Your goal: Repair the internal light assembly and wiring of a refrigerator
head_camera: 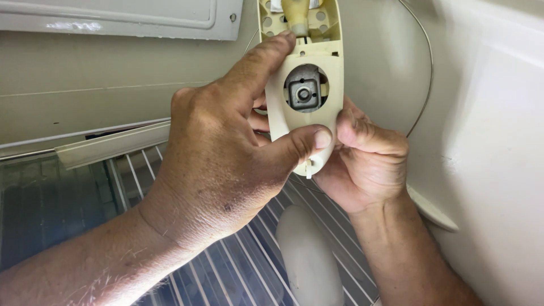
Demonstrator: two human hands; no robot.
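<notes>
While gripped, housing [303,85] between hands [283,164].

white wire shelf [238,266], pale oval cover [309,255] lying on it

Both bare forearms reach upward, the left hand [221,153] curled with forefinger extended and thumb pressed forward, the right hand [365,161] clenched just beside its fingers [309,141].

Cream plastic housing [303,85] with grey square socket, in left hand [221,164] and right hand [365,164], above wire shelf [249,266].
</notes>
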